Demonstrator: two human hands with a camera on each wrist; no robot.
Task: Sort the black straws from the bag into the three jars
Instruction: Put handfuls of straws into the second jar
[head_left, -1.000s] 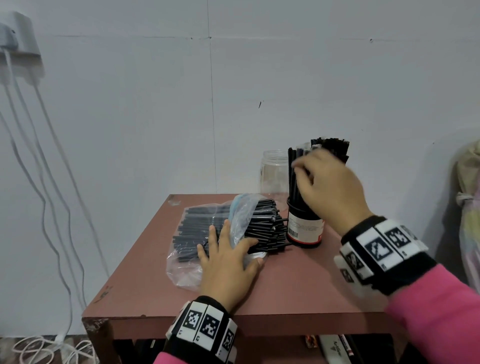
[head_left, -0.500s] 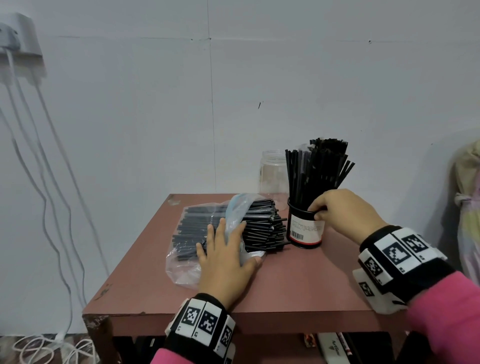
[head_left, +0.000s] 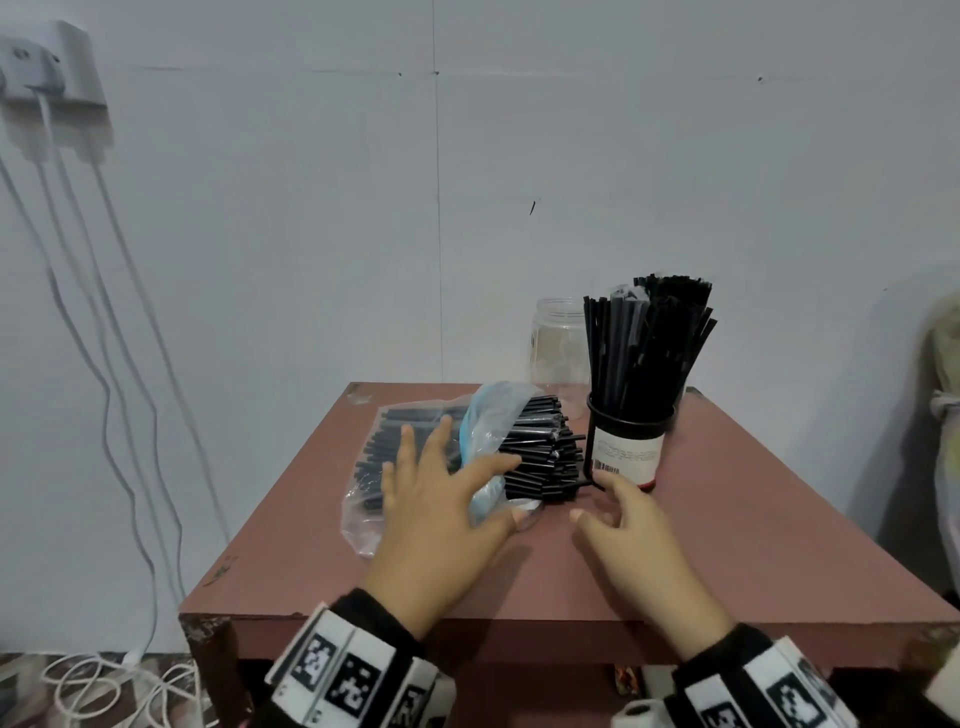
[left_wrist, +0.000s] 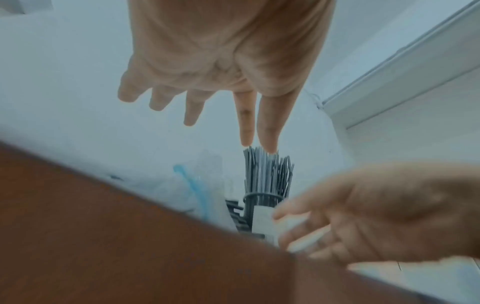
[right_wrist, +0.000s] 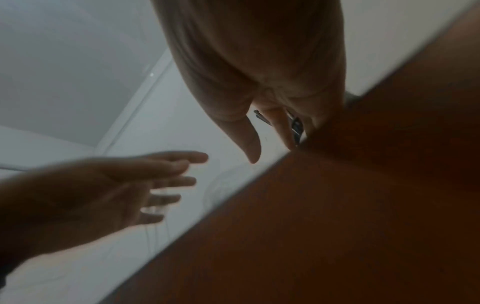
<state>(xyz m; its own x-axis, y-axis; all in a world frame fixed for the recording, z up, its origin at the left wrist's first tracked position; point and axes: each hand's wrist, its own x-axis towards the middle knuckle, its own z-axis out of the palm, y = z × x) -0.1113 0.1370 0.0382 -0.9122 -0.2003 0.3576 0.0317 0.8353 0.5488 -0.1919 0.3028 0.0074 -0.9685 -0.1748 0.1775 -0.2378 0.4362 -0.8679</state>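
Observation:
A clear plastic bag (head_left: 415, 441) of black straws (head_left: 540, 447) lies on the red-brown table (head_left: 727, 545), its open end towards a labelled jar (head_left: 631, 452). That jar stands packed with upright black straws (head_left: 644, 348). My left hand (head_left: 457, 483) is spread over the bag with straight fingers and holds nothing. My right hand (head_left: 608, 504) is open just in front of the jar's base, fingers relaxed and empty. The left wrist view shows the left hand (left_wrist: 207, 102) above the table, the jar (left_wrist: 262, 218) and the right hand (left_wrist: 350, 216). The right wrist view is dim, with both hands open.
An empty clear jar (head_left: 558, 353) stands behind the bag by the wall. White cables (head_left: 119, 415) hang from a wall socket (head_left: 47, 67) at the left. The table's front edge (head_left: 519, 634) is close to my wrists. Pale cloth (head_left: 943, 415) sits at the right.
My right hand has let go of the jar's rim and dropped to the table in front of the jar. The left hand has stayed over the bag, fingers now spread wider.

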